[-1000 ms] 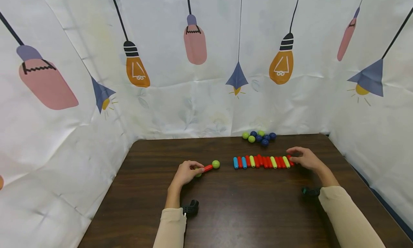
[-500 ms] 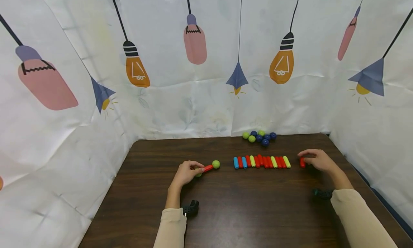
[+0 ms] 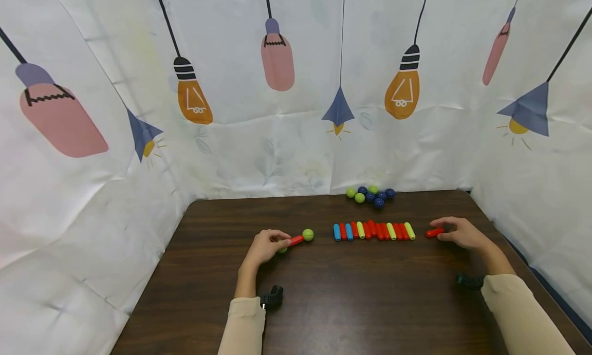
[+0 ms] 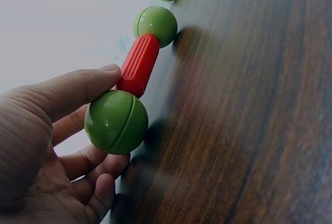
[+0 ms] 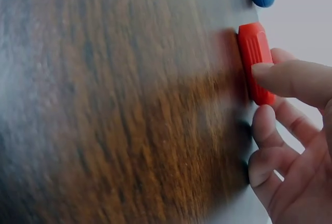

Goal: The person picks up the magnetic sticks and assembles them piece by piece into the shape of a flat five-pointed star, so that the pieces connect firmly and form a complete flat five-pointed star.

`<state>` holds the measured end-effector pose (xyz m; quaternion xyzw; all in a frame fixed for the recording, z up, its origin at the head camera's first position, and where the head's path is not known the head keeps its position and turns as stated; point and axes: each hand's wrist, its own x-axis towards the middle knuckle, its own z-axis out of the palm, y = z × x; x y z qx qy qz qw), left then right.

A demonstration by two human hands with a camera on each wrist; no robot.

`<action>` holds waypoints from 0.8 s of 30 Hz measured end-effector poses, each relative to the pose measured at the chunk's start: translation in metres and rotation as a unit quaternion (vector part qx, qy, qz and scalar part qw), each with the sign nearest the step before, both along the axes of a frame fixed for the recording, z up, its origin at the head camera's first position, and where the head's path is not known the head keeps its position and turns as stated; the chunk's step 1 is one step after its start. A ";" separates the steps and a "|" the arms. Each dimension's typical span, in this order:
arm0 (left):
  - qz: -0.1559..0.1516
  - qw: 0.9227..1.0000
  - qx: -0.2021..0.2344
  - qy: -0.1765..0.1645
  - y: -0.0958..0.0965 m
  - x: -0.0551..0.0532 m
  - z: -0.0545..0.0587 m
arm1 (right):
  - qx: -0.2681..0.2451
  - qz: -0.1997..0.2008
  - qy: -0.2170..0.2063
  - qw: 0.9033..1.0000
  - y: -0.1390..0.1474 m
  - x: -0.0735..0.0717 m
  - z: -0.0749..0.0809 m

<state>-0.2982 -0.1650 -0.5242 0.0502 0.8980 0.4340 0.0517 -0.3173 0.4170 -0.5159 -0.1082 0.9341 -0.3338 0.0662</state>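
Left of centre on the table, my left hand (image 3: 265, 246) pinches a red ribbed rod (image 4: 139, 63) close to its near end. A green ball (image 4: 155, 25) is joined to the rod's far end. Another green ball (image 4: 115, 122) sits at the near end, beside my thumb and partly hidden by the hand in the head view. On the right side, my right hand (image 3: 462, 233) holds a loose red rod (image 5: 254, 53) between thumb and fingers. That rod lies sideways in the head view, a little right of the row of rods.
A side-by-side row of red, blue and yellow rods (image 3: 372, 228) lies between the hands. Behind it, several green and blue balls (image 3: 370, 197) cluster at the back edge of the dark wooden table (image 3: 324, 293). A white printed cloth (image 3: 231, 154) hangs behind.
My right hand has taken the red rod from the row's right end and moved it rightward. The rod has turned to lie sideways. My left hand keeps its place.
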 end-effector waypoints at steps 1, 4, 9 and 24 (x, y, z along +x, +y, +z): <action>0.001 1.000 0.000 0.000 0.000 0.000 0.000 | -0.001 0.001 -0.001 1.000 -0.001 0.000 0.000; 0.001 1.000 0.001 0.001 0.000 -0.001 0.000 | -0.004 0.001 -0.003 1.000 -0.002 0.000 0.000; -0.001 1.000 0.000 -0.001 0.000 -0.001 0.000 | 0.001 -0.003 -0.003 1.000 -0.001 0.000 -0.002; -0.004 1.000 0.000 -0.006 -0.001 0.001 0.001 | -0.101 -0.006 0.061 0.993 -0.088 0.010 0.021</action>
